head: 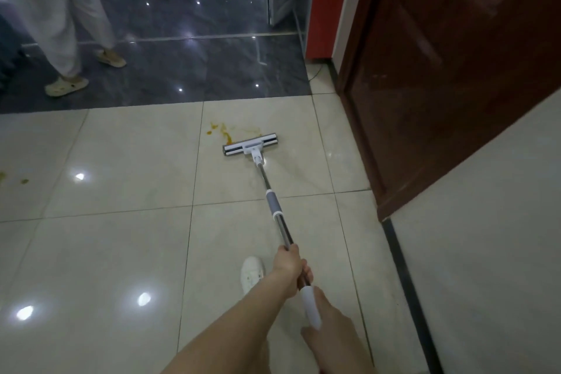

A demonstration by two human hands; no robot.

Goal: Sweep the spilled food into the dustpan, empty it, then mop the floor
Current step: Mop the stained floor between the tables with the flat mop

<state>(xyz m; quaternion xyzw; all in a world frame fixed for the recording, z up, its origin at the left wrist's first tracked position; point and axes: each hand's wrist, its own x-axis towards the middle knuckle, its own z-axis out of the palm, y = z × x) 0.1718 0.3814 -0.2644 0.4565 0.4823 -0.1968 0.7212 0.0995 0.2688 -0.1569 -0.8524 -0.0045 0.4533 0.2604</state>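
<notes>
Orange smears (226,134) lie on the glossy cream floor (121,252) far ahead of your fingers (307,271). The flat white-and-grey mop head (250,145) rests on the tile with its left corner right beside the stain. Your left hand (290,264) is wrapped round the bare steel shaft (282,231). Just behind it, your right hand (332,320) clasps the white end grip (311,307), so both are clenched on the mop. If you push straight through, the thin sauce will likely streak wider over the polished tile rather than lift, and may settle into the grout line (198,146) left of the head. More specks (24,181) sit well off to the left of your hands and are easy to miss. Once wet, this glaze may turn slick under your white shoe (252,273). The brown wooden door (455,70) stands near on the right, so a wide swing could knock it. A person's legs (60,24) stand on the dark tiles (182,70) beyond the stain.
</notes>
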